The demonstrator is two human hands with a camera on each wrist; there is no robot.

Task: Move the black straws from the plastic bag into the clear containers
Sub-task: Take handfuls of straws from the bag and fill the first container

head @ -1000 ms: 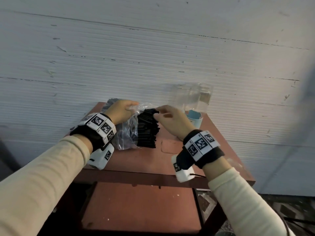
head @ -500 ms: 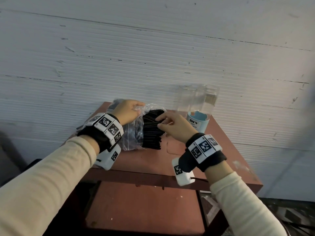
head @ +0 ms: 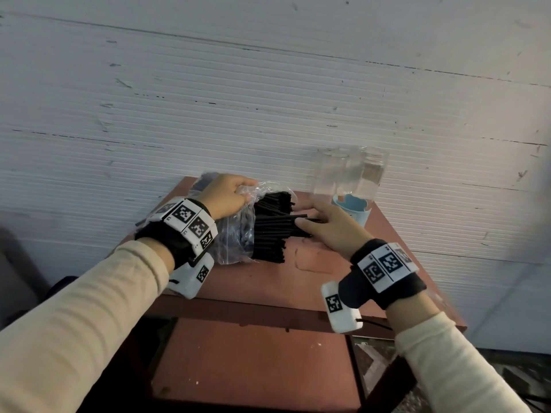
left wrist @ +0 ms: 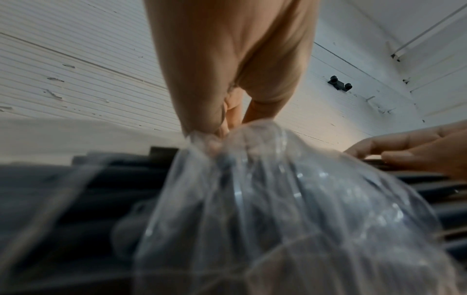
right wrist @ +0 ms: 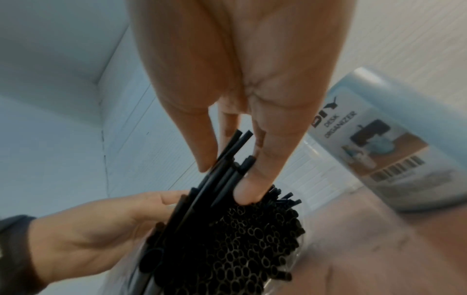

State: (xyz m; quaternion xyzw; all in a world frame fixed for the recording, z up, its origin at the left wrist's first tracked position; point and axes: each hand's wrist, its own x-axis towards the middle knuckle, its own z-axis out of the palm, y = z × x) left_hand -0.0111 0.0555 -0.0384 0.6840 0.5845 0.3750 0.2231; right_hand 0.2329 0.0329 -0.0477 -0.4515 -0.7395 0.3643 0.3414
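Observation:
A bundle of black straws (head: 272, 231) lies on the red table (head: 268, 281), half inside a clear plastic bag (head: 234, 242). My left hand (head: 228, 198) pinches the bag's gathered top edge (left wrist: 215, 137). My right hand (head: 325, 225) pinches a few black straws (right wrist: 227, 165) between thumb and fingers at the bundle's open end (right wrist: 242, 243); they stick out past the rest. Clear containers (head: 351, 174) stand at the table's back right, just beyond my right hand, with a blue label (head: 353, 207) around their base.
The table stands against a white ribbed wall (head: 268, 99). A lower red shelf (head: 253, 362) sits under the tabletop. The containers' label reads "desk organizer" (right wrist: 374, 139).
My right hand has taken hold of a few straws at the bundle's end and drawn them rightward out of the bag. The left hand keeps its hold on the bag's top.

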